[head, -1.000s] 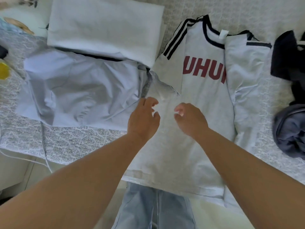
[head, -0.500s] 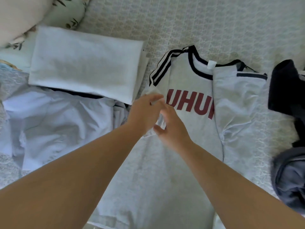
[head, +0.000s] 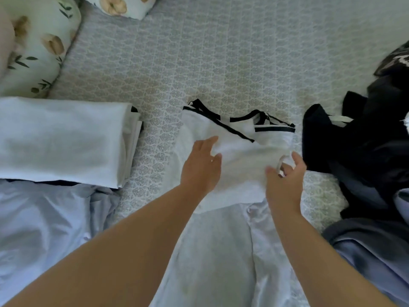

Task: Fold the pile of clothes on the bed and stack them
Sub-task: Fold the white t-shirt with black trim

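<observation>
- Spreading across the whole view is a bed (head: 232, 63) covered in a grey-and-white patterned quilt, with floral cushions (head: 37, 47) lying at its far left corner.
- Lying in the middle of the bed is a white cotton T-shirt with black trim (head: 239, 156); one side is lying folded across the body, so the black-edged sleeve band is running diagonally over the chest.
- Resting on the folded-over part is the left hand (head: 202, 168), fingers stretched out and flat, gripping nothing, apparently smoothing or pinning the cloth.
- Working at the shirt's right edge is the right hand (head: 285, 177); its grip is narrow, thumb and fingers pinching a small fold of white fabric there.
- Judging by this, the shirt is sitting partway through its fold: the sides are coming in, while the lengthwise fold and the move to the stack are remaining.
- Sitting to the left, apart from the shirt, is a stack of neatly folded white cloth (head: 64, 140), which looks like finished work.
- Lying crumpled below that stack is a pale blue garment (head: 44, 229), not yet folded.
- Heaped at the right, just beside the shirt, is a pile of dark navy and black clothes (head: 363, 151), also waiting.
- Overall the task is looking well short of done, with several pieces left.
</observation>
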